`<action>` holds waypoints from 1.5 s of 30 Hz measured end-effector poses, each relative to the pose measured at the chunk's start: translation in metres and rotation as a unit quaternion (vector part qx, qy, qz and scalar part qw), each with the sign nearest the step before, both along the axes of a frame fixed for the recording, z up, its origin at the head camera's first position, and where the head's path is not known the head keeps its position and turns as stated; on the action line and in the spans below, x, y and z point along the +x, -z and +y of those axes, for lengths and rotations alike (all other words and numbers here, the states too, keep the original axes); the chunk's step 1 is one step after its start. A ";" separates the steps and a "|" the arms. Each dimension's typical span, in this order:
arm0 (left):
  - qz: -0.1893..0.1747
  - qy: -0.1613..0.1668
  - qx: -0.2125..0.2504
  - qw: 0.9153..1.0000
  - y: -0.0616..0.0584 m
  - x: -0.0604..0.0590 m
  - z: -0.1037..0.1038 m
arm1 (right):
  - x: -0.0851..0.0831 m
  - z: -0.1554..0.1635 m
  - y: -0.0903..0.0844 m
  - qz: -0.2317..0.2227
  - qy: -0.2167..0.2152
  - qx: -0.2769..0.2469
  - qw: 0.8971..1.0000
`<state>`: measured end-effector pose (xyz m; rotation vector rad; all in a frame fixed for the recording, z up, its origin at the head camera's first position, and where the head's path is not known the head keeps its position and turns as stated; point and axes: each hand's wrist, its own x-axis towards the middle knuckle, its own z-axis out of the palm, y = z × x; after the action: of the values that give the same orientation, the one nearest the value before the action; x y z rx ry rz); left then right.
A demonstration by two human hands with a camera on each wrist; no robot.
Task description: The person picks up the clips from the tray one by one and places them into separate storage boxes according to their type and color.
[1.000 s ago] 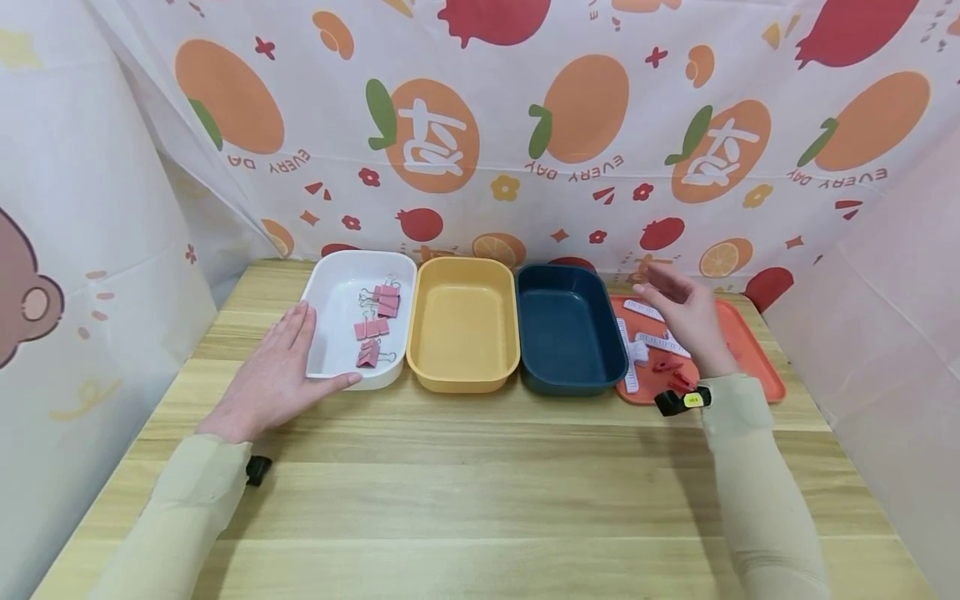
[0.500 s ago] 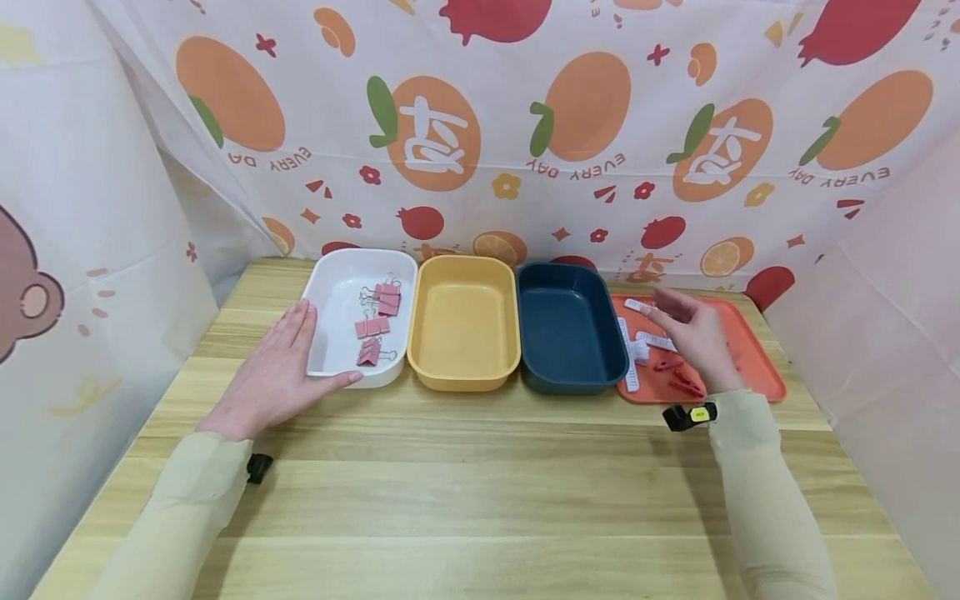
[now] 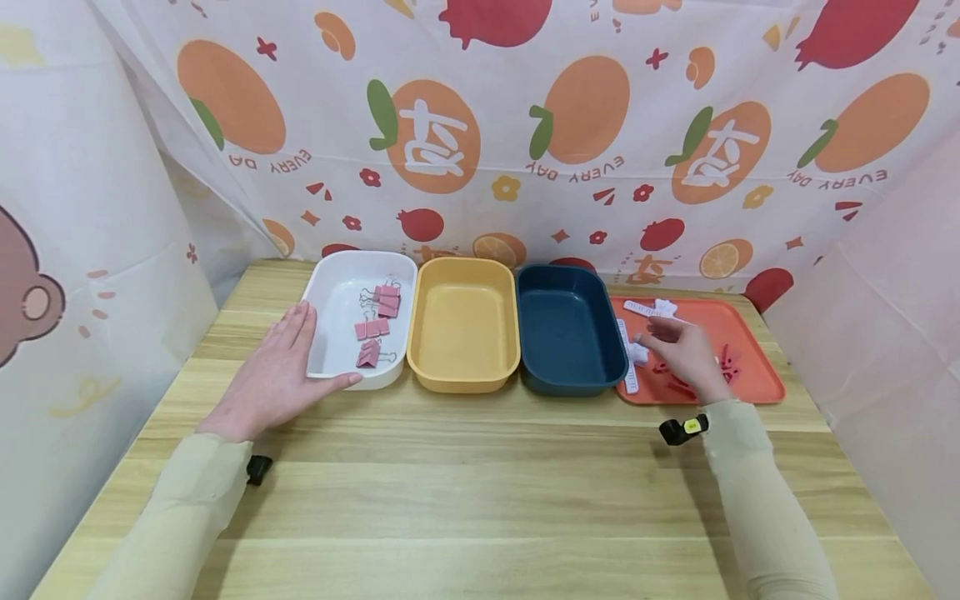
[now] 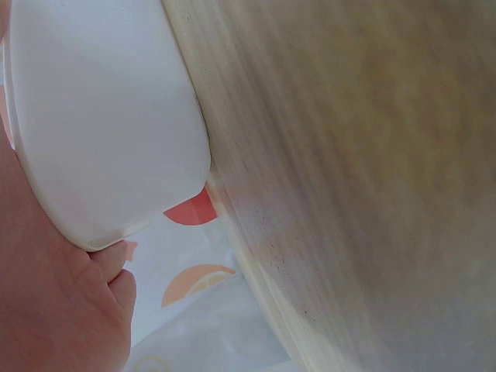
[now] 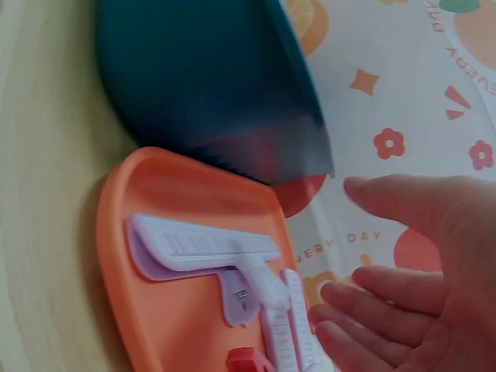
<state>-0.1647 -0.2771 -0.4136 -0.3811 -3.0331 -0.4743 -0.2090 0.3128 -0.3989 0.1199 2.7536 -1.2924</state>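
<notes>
My left hand lies flat on the wooden table with its fingers straight. It touches the near left corner of the white bin, which holds several pink binder clips. In the left wrist view the white bin's wall rests against my left hand. My right hand hovers low over the orange tray, fingers relaxed and holding nothing. On the tray lie long white clips and small red clips. The right wrist view shows my open right hand beside a white clip.
A yellow bin and a dark blue bin stand between the white bin and the tray, both with nothing inside. Fruit-print cloth walls close in the back and sides. Bare wooden table stretches toward me.
My right hand has dropped lower and drawn back toward me over the tray, uncovering the white clip at the tray's back edge. My left hand has stayed put.
</notes>
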 end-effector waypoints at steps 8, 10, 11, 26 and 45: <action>-0.004 -0.001 0.003 1.000 0.000 0.000 0.000 | -0.002 0.000 0.008 -0.028 -0.009 0.054 0.998; -0.005 -0.001 0.003 1.000 0.000 0.000 -0.001 | -0.002 -0.001 0.010 -0.025 -0.016 0.079 0.996; -0.006 -0.001 0.002 1.000 0.000 0.000 -0.001 | -0.002 -0.002 0.010 -0.027 -0.018 0.090 0.995; 0.000 0.002 0.003 1.000 0.001 0.001 -0.001 | -0.005 -0.014 0.012 -0.053 -0.022 0.142 0.988; -0.003 0.003 0.001 1.000 -0.001 0.000 0.000 | -0.009 0.003 0.001 -0.106 -0.004 0.116 0.988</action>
<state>-0.1650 -0.2771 -0.4125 -0.3880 -3.0369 -0.4801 -0.2181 0.3153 -0.4000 0.2471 2.7032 -0.8935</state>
